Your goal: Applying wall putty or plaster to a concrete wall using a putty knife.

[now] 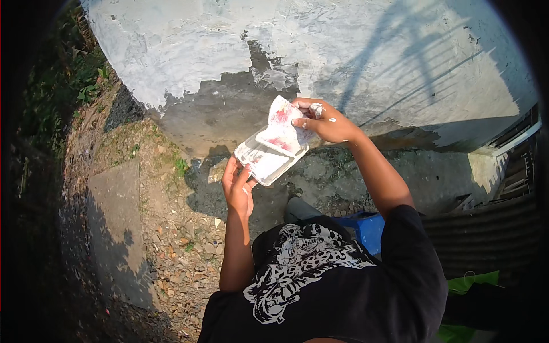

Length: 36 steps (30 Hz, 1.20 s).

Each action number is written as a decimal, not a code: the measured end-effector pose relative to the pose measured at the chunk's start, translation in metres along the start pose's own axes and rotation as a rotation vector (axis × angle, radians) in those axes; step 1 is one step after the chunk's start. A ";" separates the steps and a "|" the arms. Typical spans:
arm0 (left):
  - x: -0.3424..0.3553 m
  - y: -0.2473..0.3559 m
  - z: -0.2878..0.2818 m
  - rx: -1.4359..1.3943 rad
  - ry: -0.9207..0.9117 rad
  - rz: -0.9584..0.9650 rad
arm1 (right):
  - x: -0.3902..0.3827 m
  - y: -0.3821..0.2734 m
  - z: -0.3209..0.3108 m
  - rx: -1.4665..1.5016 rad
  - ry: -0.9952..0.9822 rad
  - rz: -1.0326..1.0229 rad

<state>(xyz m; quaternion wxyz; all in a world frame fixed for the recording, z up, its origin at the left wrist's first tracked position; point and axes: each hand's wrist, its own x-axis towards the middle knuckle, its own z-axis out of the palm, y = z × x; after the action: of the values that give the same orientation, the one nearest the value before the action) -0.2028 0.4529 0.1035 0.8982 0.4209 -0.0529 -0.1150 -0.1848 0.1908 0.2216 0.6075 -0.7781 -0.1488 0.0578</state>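
My left hand (239,191) grips the near left edge of a shallow white rectangular tray (269,180), fingers curled round its rim. White paste coats the inside of the tray. In my right hand (329,122) is a thin white piece smeared with paste and pink-red marks (281,116), pinched between thumb and fingers. Its lower part rests over the far side of the tray; whether it is folded or joined to the tray I cannot tell. White paste sticks to the knuckles of my right hand. Both hands are in front of a partly coated wall (217,40).
Bare grey wall (220,106) shows below the ragged white coat. Stony ground (189,251) and a concrete slab (117,228) lie to the left. A blue container (370,231) stands at my right side, near corrugated sheeting (480,234). Plants (86,91) grow at the far left.
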 end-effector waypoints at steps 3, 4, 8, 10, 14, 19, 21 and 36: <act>0.005 0.010 -0.007 0.000 0.070 0.019 | 0.009 0.024 -0.002 0.259 0.215 0.080; 0.010 0.011 -0.011 0.000 0.074 0.030 | 0.011 0.032 -0.001 0.257 0.206 0.073; 0.035 0.014 -0.027 0.003 0.137 0.050 | 0.028 0.057 0.000 0.556 0.297 0.220; 0.051 0.018 -0.026 -0.014 0.072 0.059 | 0.037 0.086 -0.008 0.722 0.302 0.219; 0.089 0.022 -0.039 0.020 0.027 0.076 | 0.059 0.120 -0.011 0.883 0.306 0.218; 0.146 0.038 -0.041 0.003 0.055 0.060 | 0.091 0.143 -0.011 0.867 0.414 0.237; 0.169 0.045 -0.038 0.002 0.082 0.054 | 0.103 0.154 -0.014 0.831 0.417 0.264; 0.308 0.060 -0.059 -0.037 0.084 0.040 | 0.171 0.212 -0.024 1.047 0.563 0.202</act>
<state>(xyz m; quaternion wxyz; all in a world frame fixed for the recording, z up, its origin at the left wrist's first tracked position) 0.1159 0.4566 0.1114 0.9095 0.4074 -0.0212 -0.0802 0.0179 0.1736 0.0397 0.9174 -0.3714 0.1404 -0.0275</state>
